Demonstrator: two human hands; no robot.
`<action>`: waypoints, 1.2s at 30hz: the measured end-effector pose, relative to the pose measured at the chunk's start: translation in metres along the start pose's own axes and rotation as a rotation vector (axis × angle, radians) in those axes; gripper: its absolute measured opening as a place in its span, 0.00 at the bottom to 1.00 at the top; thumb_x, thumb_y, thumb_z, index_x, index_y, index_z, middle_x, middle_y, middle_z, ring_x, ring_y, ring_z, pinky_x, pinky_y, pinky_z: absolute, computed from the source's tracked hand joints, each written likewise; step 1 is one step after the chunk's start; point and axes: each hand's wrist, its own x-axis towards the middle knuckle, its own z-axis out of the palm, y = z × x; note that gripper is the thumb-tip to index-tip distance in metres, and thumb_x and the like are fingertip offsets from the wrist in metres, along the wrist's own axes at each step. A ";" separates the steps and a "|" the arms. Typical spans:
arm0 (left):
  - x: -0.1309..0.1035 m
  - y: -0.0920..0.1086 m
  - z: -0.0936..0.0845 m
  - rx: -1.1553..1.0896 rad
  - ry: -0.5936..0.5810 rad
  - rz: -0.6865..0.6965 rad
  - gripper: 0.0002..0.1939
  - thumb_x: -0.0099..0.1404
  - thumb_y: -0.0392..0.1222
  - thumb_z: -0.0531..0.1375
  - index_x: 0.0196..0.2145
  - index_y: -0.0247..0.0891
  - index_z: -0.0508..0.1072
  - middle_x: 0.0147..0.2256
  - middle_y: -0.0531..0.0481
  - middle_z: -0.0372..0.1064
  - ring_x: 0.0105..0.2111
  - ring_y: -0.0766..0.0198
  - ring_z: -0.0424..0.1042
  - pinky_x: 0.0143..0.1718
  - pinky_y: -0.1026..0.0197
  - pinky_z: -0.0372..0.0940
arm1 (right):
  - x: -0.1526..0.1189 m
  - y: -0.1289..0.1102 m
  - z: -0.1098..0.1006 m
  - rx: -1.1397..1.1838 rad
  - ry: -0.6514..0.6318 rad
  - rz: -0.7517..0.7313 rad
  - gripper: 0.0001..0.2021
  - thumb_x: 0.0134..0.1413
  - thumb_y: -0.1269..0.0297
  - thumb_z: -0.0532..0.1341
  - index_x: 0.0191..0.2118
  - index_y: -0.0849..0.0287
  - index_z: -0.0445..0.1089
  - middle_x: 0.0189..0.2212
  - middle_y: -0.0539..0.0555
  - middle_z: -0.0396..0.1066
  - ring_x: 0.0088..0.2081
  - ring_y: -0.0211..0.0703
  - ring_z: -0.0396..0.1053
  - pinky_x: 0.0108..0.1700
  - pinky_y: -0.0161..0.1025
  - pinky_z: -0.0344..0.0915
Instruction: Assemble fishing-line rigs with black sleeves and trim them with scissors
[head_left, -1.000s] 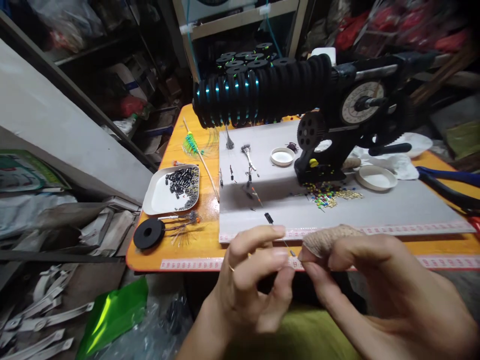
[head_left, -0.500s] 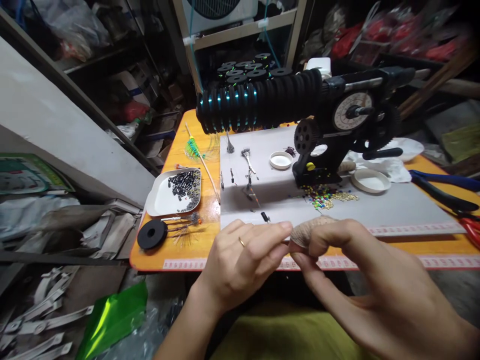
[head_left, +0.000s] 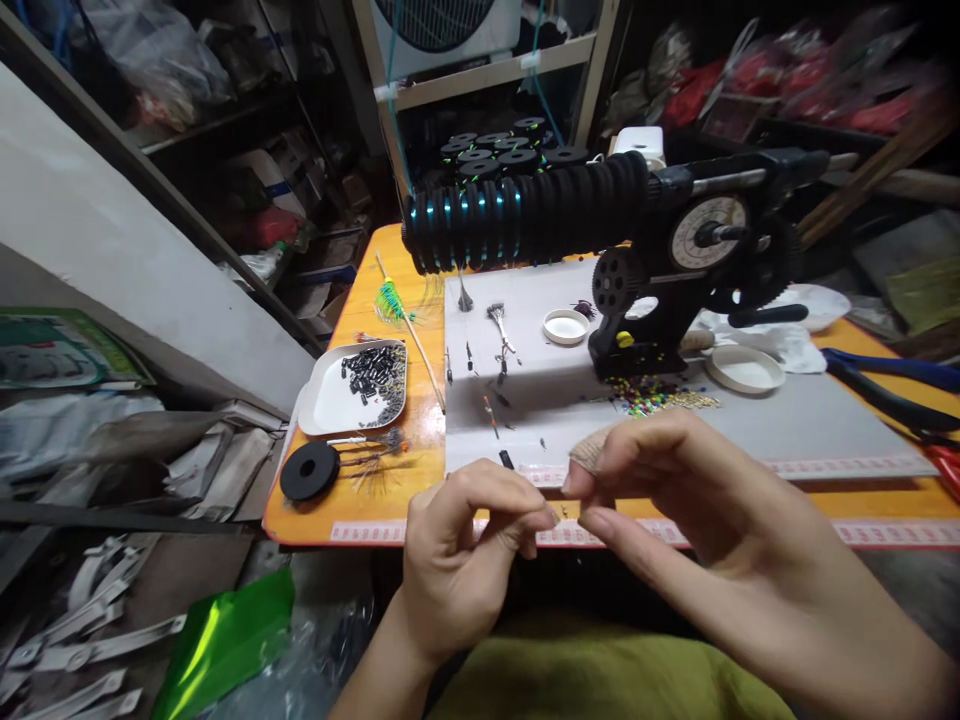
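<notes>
The left hand (head_left: 466,560) is closed in a pinch, thumb and fingertips pressed together; whether a fine line or a tiny part sits between them is too small to tell. The right hand (head_left: 697,540), just beside it, is parted, with a gap between thumb and forefinger and a wrap (head_left: 589,452) around one finger.

Taking the gap between the hands as the clock's centre, a small bit (head_left: 564,511) shows there, before the tape (head_left: 367,531). At half past ten, just beyond the left knuckles, is the black tube (head_left: 506,460); I cannot tell whether it touches the hand. It should prove light, stiff and smooth, apt to roll or slip, and is probably best taken mid-length between two fingertips. Farther at eleven lies the orange-tipped float (head_left: 491,415), likely light and fragile; its body seems a safer hold than its thin ends.

Between nine and ten is the spool (head_left: 309,470); at ten, the tray (head_left: 313,402) with more tubes, loose and easy to scatter. At one, beads (head_left: 656,397) lie heaped on the board (head_left: 765,425). Farthest, near twelve, stands the winder (head_left: 525,215), which looks heavy.
</notes>
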 end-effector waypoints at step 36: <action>-0.009 0.014 0.000 0.298 0.039 -0.080 0.08 0.65 0.26 0.59 0.37 0.38 0.71 0.31 0.51 0.69 0.32 0.66 0.69 0.34 0.64 0.65 | 0.004 0.018 0.020 0.287 0.185 -0.152 0.14 0.55 0.79 0.63 0.42 0.51 0.68 0.35 0.47 0.75 0.39 0.35 0.75 0.42 0.30 0.74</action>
